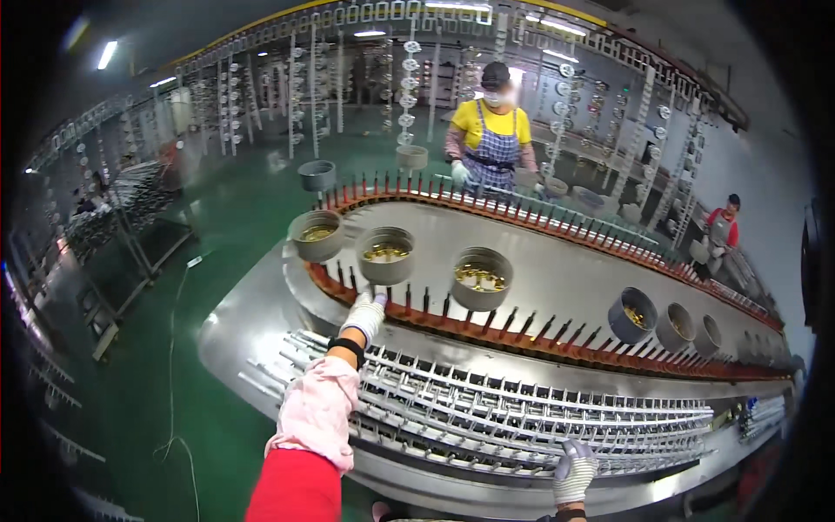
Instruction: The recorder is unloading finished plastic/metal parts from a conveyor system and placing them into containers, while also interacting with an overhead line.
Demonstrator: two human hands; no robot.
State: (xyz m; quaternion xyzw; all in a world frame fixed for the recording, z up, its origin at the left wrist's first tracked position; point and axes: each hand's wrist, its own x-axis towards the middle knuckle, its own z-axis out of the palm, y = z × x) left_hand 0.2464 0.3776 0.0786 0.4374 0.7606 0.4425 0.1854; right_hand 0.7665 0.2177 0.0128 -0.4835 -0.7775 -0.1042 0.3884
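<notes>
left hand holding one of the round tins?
No. The left hand reaches up to the pin conveyor just below a tin, fingers empty, with the tin sitting on its own pin above.

Green floor (235, 209), grey cans (386, 255) with yellowish bits inside, orange-red pin track (522, 335), white knit glove on the left hand (365, 315), pink sleeve cover (317, 409), red sleeve (296, 487).

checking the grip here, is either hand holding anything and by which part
Left hand reaches to the grey pot on the conveyor's pins; whether it grips the pot's underside cannot be told. Right hand rests on the metal rods, holding nothing visible.
</notes>
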